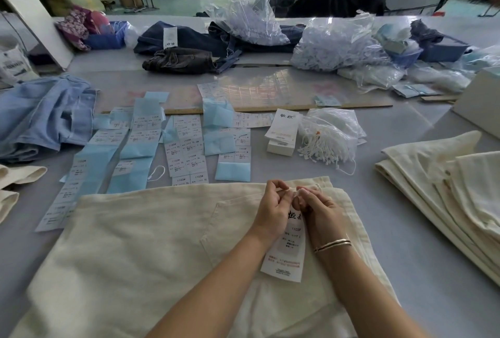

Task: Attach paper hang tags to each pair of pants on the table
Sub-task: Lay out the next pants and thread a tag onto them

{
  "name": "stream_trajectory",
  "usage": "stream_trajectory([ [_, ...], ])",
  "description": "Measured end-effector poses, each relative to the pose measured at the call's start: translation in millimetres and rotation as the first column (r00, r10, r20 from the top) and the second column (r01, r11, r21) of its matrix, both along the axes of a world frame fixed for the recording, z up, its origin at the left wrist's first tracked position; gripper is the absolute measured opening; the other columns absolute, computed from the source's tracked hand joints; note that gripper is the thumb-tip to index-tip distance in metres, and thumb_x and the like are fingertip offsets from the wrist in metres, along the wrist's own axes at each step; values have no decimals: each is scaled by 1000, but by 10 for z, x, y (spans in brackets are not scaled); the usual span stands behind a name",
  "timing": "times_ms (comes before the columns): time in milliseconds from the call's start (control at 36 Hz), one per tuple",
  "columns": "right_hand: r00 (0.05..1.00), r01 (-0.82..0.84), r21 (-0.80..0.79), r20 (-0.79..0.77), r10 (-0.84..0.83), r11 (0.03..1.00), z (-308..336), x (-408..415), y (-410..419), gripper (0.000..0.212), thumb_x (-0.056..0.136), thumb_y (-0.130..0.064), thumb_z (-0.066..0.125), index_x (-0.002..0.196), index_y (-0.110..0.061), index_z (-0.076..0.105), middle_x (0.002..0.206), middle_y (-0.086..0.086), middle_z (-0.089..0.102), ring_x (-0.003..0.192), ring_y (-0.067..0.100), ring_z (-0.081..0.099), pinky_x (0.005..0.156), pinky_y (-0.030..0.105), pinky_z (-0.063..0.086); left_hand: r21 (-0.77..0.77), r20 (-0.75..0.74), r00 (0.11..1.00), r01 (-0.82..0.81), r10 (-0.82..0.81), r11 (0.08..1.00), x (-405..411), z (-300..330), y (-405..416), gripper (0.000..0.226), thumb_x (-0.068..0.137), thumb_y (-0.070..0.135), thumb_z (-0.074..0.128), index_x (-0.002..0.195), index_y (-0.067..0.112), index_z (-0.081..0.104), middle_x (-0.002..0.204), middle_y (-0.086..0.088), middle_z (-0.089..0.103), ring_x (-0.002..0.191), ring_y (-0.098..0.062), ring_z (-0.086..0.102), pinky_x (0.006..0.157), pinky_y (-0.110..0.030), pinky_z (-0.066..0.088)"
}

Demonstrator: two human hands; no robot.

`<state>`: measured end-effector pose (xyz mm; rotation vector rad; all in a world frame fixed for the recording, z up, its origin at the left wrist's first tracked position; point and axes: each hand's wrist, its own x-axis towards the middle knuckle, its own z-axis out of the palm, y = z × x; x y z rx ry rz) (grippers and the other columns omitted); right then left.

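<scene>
Left hand [273, 204] and right hand [318, 209] meet fingertip to fingertip at the waistband of the cream pants [151, 251], both pinching a small loop of string above the paper hang tag [288, 251], which lies flat on the pants between the wrists. Beyond: stack of blank tags [282, 132], bag of white strings [331, 135], rows of size stickers [186, 148]. Right: folded cream pants [443, 189].

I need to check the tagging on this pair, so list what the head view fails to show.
- Fastening point: the fingers of the left hand and right hand cover it, so the loop's state is unknown.
- Hang tag: top covered by both hands; small print too fine to read.
- Cream pants: cut off by the bottom edge.
- Sticker sheets: print too small.
</scene>
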<state>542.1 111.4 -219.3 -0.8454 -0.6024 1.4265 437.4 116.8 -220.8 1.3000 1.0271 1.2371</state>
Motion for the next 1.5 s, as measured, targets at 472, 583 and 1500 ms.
stream_trajectory([
  [472,994,42,-59,106,-36,997,34,-18,-35,16,70,-10,69,83,0,70,66,11,62,63,22,60,69,29,53,-5,-42,998,-41,41,999,-3,-32,6,20,101,3,40,90,19,36,71,0,54,68,-12,55,71,-23,47],
  [583,991,50,-79,129,-39,996,41,-21,-41,17,72,-10,69,85,-1,70,67,10,65,64,21,61,67,27,54,-16,-53,997,-53,52,998,3,-18,9,21,101,3,40,88,19,35,71,0,51,66,-11,52,70,-24,45],
  [1500,728,119,150,659,-189,982,-5,-96,-40,2,82,-4,71,82,-6,72,79,5,70,72,16,66,64,20,52,-12,-182,967,-181,176,983,-28,-24,7,20,100,9,45,86,22,37,73,0,53,61,-3,53,60,-17,45],
])
